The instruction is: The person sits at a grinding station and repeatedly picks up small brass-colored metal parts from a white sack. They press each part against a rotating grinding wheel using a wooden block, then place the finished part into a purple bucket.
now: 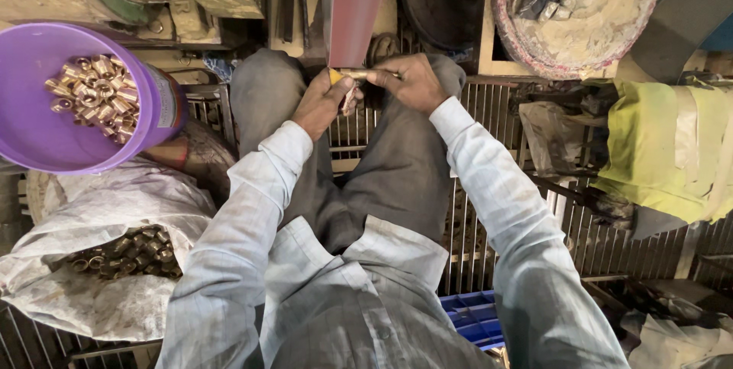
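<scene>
Left hand [321,102] and right hand [412,83] both gripping brass rod [359,74] against red belt [355,10]; fingers near belt, slip risks abrasion.

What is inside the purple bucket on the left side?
The purple bucket holds a heap of small shiny brass rings, piled against its far wall. The near part of its floor is bare. What lies under the heap is covered and cannot be seen.

My fingers [347,87] cover most of the small brass piece [353,74], so its shape stays unclear. At twelve o'clock the red sanding belt [357,3] runs off the top edge. At nine o'clock the purple tub [30,121] is cropped.
</scene>
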